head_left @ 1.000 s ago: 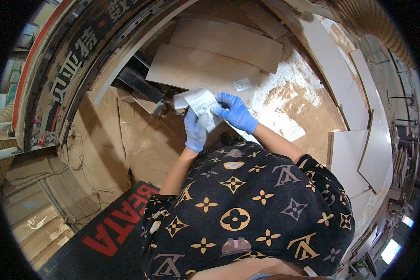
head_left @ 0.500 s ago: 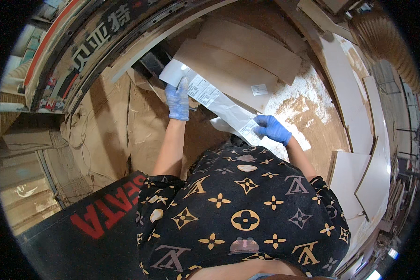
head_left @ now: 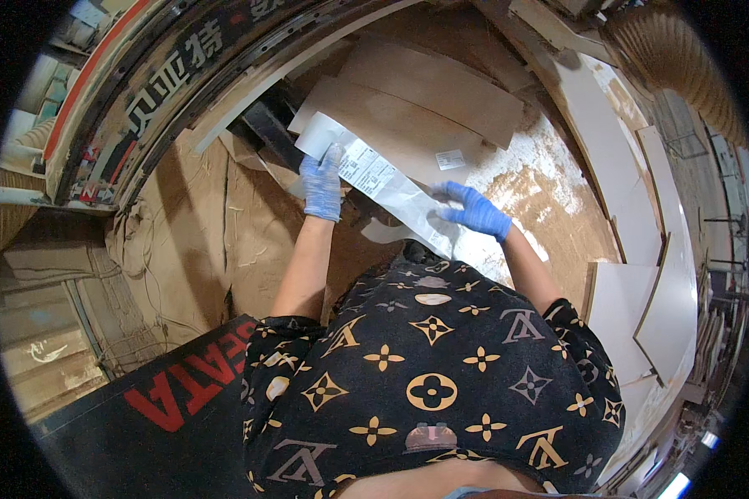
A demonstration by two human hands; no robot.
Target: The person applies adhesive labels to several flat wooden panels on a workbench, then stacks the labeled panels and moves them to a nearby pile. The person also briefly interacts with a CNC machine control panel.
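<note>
A long white strip of printed labels [head_left: 383, 180] slants across in front of me, curling at its upper left end and running down toward my shirt. My left hand [head_left: 322, 185], in a blue knitted glove, is closed around the strip near that upper end, thumb on top. Gloved the same way, my right hand [head_left: 481, 212] is at the strip's lower right edge. Its fingers are apart and point toward the paper; no label shows between them. Beyond the strip, a small white label [head_left: 450, 160] lies on a brown board [head_left: 395, 108].
A dark machine beam [head_left: 179, 79] arches over the upper left. White panels [head_left: 624, 303] lean along the right, below a ribbed hose [head_left: 678, 71]. At lower left is a black panel [head_left: 133, 449] with red lettering. Dusty cardboard [head_left: 183, 216] lies left of my left arm.
My right hand has let go of the strip's lower part and moved slightly up, its fingers spreading. The left hand keeps its hold on the strip.
</note>
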